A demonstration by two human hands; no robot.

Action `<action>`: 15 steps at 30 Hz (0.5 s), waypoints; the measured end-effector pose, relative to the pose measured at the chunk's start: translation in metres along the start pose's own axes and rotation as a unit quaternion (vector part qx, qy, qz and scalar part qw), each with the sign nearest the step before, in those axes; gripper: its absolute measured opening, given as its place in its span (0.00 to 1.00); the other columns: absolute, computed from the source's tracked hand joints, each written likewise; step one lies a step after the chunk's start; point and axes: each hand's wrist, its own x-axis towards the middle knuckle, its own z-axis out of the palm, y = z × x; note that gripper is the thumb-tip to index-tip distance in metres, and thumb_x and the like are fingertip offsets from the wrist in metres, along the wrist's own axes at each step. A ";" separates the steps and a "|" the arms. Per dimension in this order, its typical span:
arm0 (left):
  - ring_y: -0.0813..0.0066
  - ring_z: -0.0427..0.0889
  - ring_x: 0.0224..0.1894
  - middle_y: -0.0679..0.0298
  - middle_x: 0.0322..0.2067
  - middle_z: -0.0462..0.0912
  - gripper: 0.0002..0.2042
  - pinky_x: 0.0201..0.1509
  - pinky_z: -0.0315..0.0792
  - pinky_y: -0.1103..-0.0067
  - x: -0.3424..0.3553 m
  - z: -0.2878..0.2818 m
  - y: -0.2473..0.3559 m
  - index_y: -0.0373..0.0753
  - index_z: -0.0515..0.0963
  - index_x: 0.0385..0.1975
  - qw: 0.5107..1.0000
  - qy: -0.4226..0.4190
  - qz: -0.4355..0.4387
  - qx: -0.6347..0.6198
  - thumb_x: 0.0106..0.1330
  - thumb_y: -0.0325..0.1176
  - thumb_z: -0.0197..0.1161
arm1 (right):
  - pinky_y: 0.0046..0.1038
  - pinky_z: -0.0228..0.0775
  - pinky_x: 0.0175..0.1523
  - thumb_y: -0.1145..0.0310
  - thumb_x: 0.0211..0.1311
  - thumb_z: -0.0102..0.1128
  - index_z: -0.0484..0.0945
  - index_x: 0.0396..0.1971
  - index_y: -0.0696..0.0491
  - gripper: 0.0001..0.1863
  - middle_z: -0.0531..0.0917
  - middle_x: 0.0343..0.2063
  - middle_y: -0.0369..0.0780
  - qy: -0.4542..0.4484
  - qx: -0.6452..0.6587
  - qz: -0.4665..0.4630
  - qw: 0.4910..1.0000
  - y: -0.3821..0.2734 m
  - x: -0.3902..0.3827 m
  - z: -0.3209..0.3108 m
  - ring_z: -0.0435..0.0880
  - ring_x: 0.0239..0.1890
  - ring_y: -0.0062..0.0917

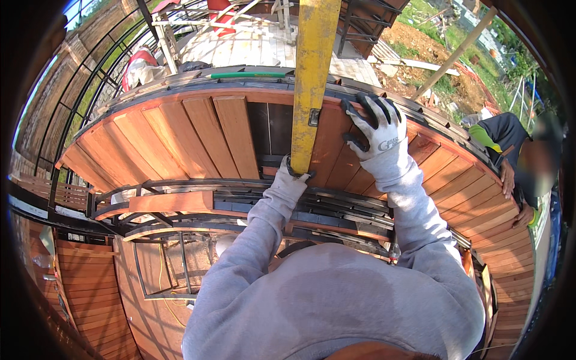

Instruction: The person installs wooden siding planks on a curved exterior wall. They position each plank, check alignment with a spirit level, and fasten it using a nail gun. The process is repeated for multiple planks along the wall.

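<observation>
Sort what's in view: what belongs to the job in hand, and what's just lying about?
In the job:
Yellow level, left hand at its lower end
Wooden slats, under the right hand

Apparently lying about:
Green strip beyond the slats
Red-and-white bundle, upper left

The one clear piece of print is dark grey lettering [389, 145] on the white back of the right gloved hand [379, 129]. It sits below the spread, dark-tipped fingers [384, 110], between the knuckles and the grey cuff. One large rounded capital stands at its left, with smaller letters stacked in two short rows beside it, the whole slanting slightly upward to the right. Left of those fingers, a small dark inset [314, 117] on the scuffed yellow bar [312, 72] is too small to read.
</observation>
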 end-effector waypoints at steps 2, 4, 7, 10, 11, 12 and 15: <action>0.70 0.82 0.50 0.56 0.48 0.81 0.30 0.55 0.78 0.75 0.001 0.000 -0.001 0.33 0.66 0.58 1.000 0.004 0.001 0.013 0.56 0.19 0.74 | 0.49 0.58 0.71 0.59 0.46 0.76 0.72 0.68 0.32 0.43 0.71 0.66 0.38 -0.010 0.007 0.004 1.000 -0.001 0.001 -0.002 0.66 0.68 0.40; 0.69 0.82 0.49 0.56 0.47 0.81 0.30 0.55 0.78 0.75 -0.001 0.002 0.014 0.32 0.66 0.58 1.000 0.009 -0.004 0.013 0.56 0.19 0.74 | 0.49 0.57 0.71 0.58 0.46 0.76 0.72 0.67 0.32 0.42 0.71 0.66 0.38 -0.012 0.007 0.006 1.000 0.000 0.000 -0.001 0.66 0.68 0.40; 0.69 0.83 0.48 0.56 0.47 0.81 0.29 0.55 0.77 0.76 -0.001 -0.001 0.011 0.32 0.67 0.57 0.999 0.005 0.011 0.041 0.57 0.20 0.74 | 0.48 0.58 0.71 0.58 0.47 0.75 0.73 0.66 0.33 0.40 0.72 0.65 0.37 -0.010 0.004 0.008 1.000 -0.003 0.002 -0.004 0.67 0.67 0.39; 0.69 0.83 0.48 0.56 0.46 0.82 0.28 0.55 0.77 0.76 -0.001 -0.003 -0.003 0.32 0.67 0.56 0.999 0.008 0.027 0.044 0.57 0.20 0.74 | 0.47 0.58 0.71 0.58 0.47 0.75 0.74 0.65 0.35 0.40 0.72 0.64 0.37 -0.001 0.003 0.000 1.000 -0.002 0.001 -0.003 0.68 0.67 0.38; 0.69 0.83 0.48 0.56 0.46 0.82 0.28 0.55 0.77 0.76 0.001 -0.002 -0.007 0.32 0.67 0.56 0.999 0.012 0.028 0.029 0.57 0.20 0.74 | 0.47 0.58 0.72 0.59 0.46 0.75 0.74 0.65 0.35 0.40 0.72 0.64 0.37 -0.001 0.004 -0.002 1.000 -0.001 0.000 -0.001 0.68 0.66 0.38; 0.69 0.83 0.48 0.57 0.46 0.82 0.28 0.55 0.77 0.76 0.003 -0.001 -0.011 0.32 0.67 0.56 0.999 0.017 0.029 0.014 0.57 0.20 0.74 | 0.47 0.58 0.72 0.59 0.45 0.76 0.74 0.63 0.37 0.39 0.72 0.64 0.37 0.008 0.005 -0.007 1.000 -0.001 0.002 -0.002 0.68 0.66 0.38; 0.70 0.82 0.49 0.57 0.47 0.81 0.28 0.55 0.77 0.76 -0.003 0.001 0.015 0.32 0.67 0.56 0.999 0.002 -0.008 0.033 0.57 0.20 0.74 | 0.47 0.57 0.72 0.59 0.45 0.76 0.74 0.64 0.38 0.40 0.72 0.65 0.38 0.009 0.021 0.000 1.000 0.003 -0.003 0.001 0.68 0.67 0.38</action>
